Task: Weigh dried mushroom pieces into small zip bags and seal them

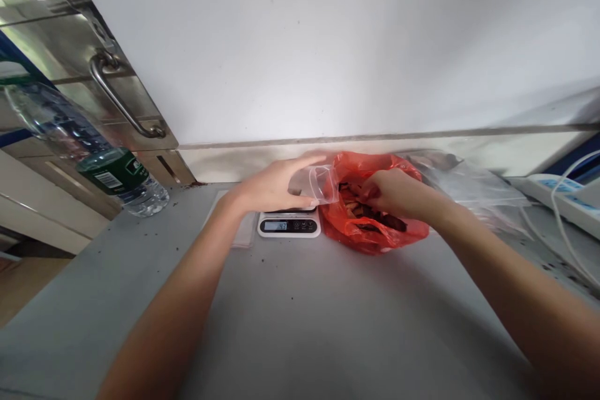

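Note:
A small white digital scale [289, 225] sits on the grey counter [300, 319] against the wall, its display lit. My left hand [274, 186] rests over the scale and pinches the rim of a clear plastic bag [322, 185], holding it open. Just right of it stands an open red plastic bag [375, 225] with several brown pieces [352, 206] inside. My right hand [394, 192] reaches into the red bag, fingers curled; what they grip is hidden.
A clear water bottle [94, 153] with a green label stands at the left. Crumpled clear plastic bags [469, 190] lie behind the red bag. A white power strip [557, 190] and cables lie at far right. A steel door with a handle [119, 103] is at upper left.

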Demonstrator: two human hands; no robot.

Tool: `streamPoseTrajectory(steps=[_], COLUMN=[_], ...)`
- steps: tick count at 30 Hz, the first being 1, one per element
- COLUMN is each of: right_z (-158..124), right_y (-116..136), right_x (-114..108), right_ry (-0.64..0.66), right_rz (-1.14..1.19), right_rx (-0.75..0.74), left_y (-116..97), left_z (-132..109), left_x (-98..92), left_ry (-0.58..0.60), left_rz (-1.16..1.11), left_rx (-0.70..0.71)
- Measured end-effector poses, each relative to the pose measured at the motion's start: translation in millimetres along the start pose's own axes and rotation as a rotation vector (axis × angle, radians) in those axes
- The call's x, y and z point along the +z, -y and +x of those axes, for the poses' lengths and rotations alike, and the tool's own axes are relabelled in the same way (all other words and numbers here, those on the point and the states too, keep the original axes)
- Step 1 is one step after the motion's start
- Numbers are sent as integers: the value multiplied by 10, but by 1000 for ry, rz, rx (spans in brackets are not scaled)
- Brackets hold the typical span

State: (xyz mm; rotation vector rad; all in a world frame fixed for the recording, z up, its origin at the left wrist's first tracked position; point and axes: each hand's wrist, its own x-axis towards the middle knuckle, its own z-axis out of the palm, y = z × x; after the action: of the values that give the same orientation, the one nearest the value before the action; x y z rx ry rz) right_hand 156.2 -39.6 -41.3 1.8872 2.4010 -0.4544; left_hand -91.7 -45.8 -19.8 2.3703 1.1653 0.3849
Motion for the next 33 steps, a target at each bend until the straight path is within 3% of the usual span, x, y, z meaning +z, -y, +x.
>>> streamPoseTrajectory(steps=[13,21,29,33], right_z=[62,-26,-115,-118], right_y=[-122,-248,-158,-150], right_x=[56,-207,-249,-257], right_ry=[-28,-75,-88,-119], right_rz=[5,325,502,509], right_rx=[-69,-300,-343,-280], left_y=[5,-2,-70,-73], left_z=[16,8,3,6], left_x=[30,34,40,43], left_ry=[30,34,24,26], left_rz=[-4,1,-8,-7], left_rx=[15,-11,3,-1])
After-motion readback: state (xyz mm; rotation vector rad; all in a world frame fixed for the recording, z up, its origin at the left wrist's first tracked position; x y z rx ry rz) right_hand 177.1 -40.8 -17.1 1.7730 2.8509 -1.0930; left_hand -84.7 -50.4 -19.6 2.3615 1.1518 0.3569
